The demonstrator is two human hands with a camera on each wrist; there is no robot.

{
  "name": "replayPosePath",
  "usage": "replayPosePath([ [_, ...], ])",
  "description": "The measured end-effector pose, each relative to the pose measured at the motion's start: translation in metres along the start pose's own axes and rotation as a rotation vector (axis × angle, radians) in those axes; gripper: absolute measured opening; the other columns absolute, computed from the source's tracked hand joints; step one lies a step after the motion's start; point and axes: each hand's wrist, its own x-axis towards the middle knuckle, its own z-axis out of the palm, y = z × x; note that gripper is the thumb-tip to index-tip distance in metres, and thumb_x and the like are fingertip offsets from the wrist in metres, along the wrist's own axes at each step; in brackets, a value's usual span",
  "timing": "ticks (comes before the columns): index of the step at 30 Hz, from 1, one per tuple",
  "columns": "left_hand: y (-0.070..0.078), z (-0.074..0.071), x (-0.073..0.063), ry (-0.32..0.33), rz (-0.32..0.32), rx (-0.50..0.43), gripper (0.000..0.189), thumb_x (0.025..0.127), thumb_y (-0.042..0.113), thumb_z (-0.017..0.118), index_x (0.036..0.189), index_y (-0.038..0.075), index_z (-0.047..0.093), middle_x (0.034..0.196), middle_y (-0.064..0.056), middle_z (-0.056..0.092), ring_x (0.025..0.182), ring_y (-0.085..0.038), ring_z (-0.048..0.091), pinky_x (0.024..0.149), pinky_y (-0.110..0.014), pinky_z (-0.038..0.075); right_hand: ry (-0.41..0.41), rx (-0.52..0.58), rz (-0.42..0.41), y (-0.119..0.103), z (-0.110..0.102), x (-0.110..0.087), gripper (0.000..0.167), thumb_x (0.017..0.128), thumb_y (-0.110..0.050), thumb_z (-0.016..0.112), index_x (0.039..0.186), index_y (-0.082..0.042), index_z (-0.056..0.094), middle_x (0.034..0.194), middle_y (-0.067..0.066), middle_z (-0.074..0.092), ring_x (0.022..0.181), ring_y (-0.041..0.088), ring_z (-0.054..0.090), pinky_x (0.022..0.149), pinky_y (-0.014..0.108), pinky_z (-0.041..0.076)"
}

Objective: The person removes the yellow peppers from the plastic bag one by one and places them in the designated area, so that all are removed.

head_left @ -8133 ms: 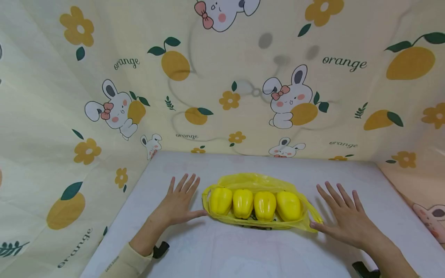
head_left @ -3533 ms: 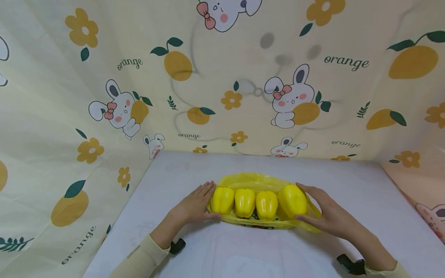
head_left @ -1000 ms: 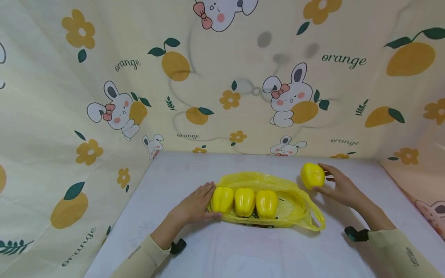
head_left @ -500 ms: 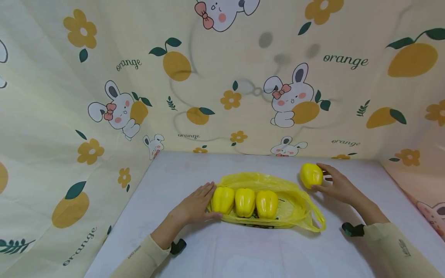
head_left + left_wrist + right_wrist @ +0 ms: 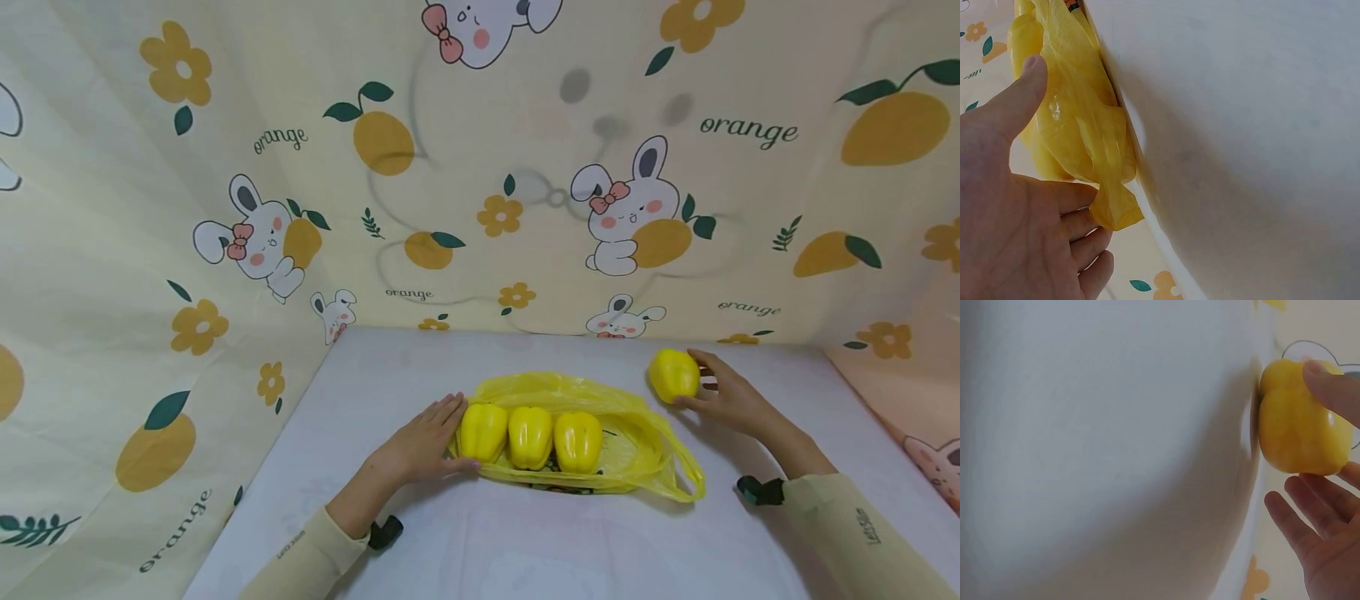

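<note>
Three yellow bell peppers (image 5: 531, 438) lie in a row in an opened yellow plastic bag (image 5: 637, 442) on the table. At the bag's left end rests my left hand (image 5: 420, 442), fingers fairly straight, thumb along the front edge beside the leftmost pepper. The left wrist view shows that thumb against the bag (image 5: 1079, 119) and the fingers by its gathered tail. Behind and right of the bag, my right hand (image 5: 735, 400) grips another yellow bell pepper (image 5: 672, 375) between thumb and forefinger. In the right wrist view this pepper (image 5: 1300, 431) appears on the tabletop, other fingers apart from it.
The white table (image 5: 480, 542) ends at the back against a cream cloth (image 5: 525, 150) printed with rabbits and oranges. Cloth also stands along the left and right sides. A bag handle loop (image 5: 690, 471) spreads out to the right.
Both hands came in from beside the bag. My right hand took the rightmost pepper out and carried it back and right. Over the last second, the hands and pepper have stayed nearly still.
</note>
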Motion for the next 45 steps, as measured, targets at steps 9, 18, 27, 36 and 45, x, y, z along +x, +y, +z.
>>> replayPosePath([
  [9,0.002,-0.002,-0.001,-0.007,0.008,0.015,0.108,0.098,0.074,0.06,0.171,0.004,0.021,0.18,-0.011,0.018,0.166,-0.028,0.016,0.135,-0.044,0.017,-0.013,0.006,-0.001,0.007,-0.001,0.0,0.113,0.092,-0.045,0.086,0.167,0.005,0.017,0.161,0.039,0.03,0.137,0.06,0.044,0.11,0.078,0.042],
  [18,0.002,-0.002,-0.001,-0.006,0.018,0.016,0.109,0.098,0.073,0.06,0.171,0.003,0.02,0.179,-0.012,0.018,0.166,-0.029,0.015,0.135,-0.044,0.016,0.083,-0.002,-0.111,-0.004,-0.009,-0.011,0.1,0.095,-0.029,0.086,0.164,0.007,0.024,0.159,0.042,0.033,0.137,0.061,0.041,0.109,0.077,0.042],
  [27,0.002,-0.002,-0.001,-0.017,0.009,0.008,0.109,0.098,0.073,0.061,0.171,0.004,0.019,0.18,-0.011,0.017,0.166,-0.028,0.015,0.135,-0.045,0.016,0.173,-0.016,-0.203,-0.019,-0.01,-0.021,0.094,0.091,-0.016,0.088,0.163,0.005,0.031,0.156,0.038,0.04,0.134,0.057,0.044,0.105,0.076,0.045],
  [36,0.003,-0.002,0.0,-0.022,-0.013,0.004,0.109,0.097,0.074,0.062,0.172,0.006,0.019,0.18,-0.009,0.016,0.167,-0.026,0.014,0.135,-0.044,0.015,0.146,-0.03,-0.195,-0.048,-0.008,-0.029,0.093,0.091,-0.02,0.089,0.163,0.002,0.034,0.157,0.034,0.042,0.136,0.054,0.045,0.107,0.076,0.046],
  [45,0.002,-0.001,0.0,-0.019,-0.008,0.012,0.11,0.097,0.074,0.062,0.172,0.006,0.019,0.18,-0.009,0.016,0.167,-0.026,0.014,0.135,-0.044,0.015,0.134,-0.035,-0.211,-0.074,0.0,-0.043,0.089,0.093,-0.025,0.088,0.163,-0.002,0.038,0.155,0.032,0.046,0.132,0.054,0.049,0.104,0.079,0.047],
])
